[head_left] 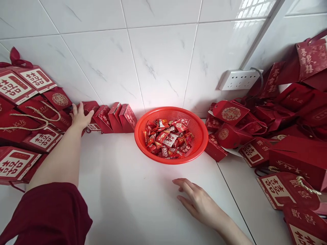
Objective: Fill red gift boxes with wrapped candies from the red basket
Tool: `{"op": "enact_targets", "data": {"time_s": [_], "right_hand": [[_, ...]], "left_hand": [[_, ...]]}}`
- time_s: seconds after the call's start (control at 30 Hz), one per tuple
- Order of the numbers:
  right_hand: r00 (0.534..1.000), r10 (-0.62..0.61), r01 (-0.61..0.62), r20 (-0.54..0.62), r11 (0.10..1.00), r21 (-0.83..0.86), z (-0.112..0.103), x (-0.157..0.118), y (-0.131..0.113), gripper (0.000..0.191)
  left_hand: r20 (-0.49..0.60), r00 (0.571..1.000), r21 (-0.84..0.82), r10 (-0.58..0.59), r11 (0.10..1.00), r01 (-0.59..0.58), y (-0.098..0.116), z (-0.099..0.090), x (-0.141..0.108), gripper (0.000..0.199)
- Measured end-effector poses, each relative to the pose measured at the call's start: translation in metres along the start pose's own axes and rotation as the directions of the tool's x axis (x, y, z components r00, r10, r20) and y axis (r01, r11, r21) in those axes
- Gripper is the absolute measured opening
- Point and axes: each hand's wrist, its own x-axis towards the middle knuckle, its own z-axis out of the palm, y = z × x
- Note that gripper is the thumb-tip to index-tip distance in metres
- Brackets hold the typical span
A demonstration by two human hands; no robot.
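Observation:
My left hand (80, 118) reaches to the row of red boxes along the wall, its fingers spread against a small red box (90, 106); some fingertips are hidden among the boxes. To its right stand several red gift boxes (116, 117), side by side. My right hand (196, 200) hovers in front of the basket, thumb and fingers apart, with nothing in it. A round red plastic basket (202, 144) with perforated sides stands in the middle against the wall. Inside lie many wrapped candies (170, 139) in red, white and orange.
Stacked red gift boxes (17, 163) with rope handles fill the left side. A larger heap of red boxes and bags (296, 153) covers the right. A white power strip (240, 80) with a cable is by the tiled wall (163, 64). A seam crosses the white tabletop (122, 190).

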Motion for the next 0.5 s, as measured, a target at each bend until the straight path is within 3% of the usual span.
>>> {"op": "enact_targets", "data": {"time_s": [0.17, 0.3, 0.37, 0.43, 0.5], "right_hand": [[1.0, -0.017, 0.017, 0.006, 1.0, -0.017, -0.001, -0.002, -0.003, 0.044], [0.999, -0.049, 0.049, 0.011, 0.998, -0.044, 0.0, -0.002, -0.006, 0.043], [0.997, -0.074, 0.074, 0.01, 0.996, -0.049, 0.0, -0.002, -0.008, 0.042], [0.995, -0.104, 0.104, 0.003, 0.993, -0.052, -0.001, -0.002, -0.01, 0.042], [0.991, -0.134, 0.133, -0.018, 0.99, -0.053, -0.004, -0.003, -0.012, 0.042]], "left_hand": [[-0.053, 0.996, 0.017, 0.077, 0.997, -0.076, 0.027, -0.002, -0.028, 0.086], [-0.046, 0.968, 0.047, 0.247, 0.969, -0.245, 0.069, 0.009, -0.075, 0.078], [-0.031, 0.912, 0.074, 0.408, 0.911, -0.405, 0.095, 0.019, -0.112, 0.073], [-0.026, 0.818, 0.063, 0.575, 0.818, -0.572, 0.121, 0.031, -0.158, 0.069], [-0.003, 0.757, 0.005, 0.653, 0.757, -0.653, 0.143, 0.045, -0.208, 0.069]]}}
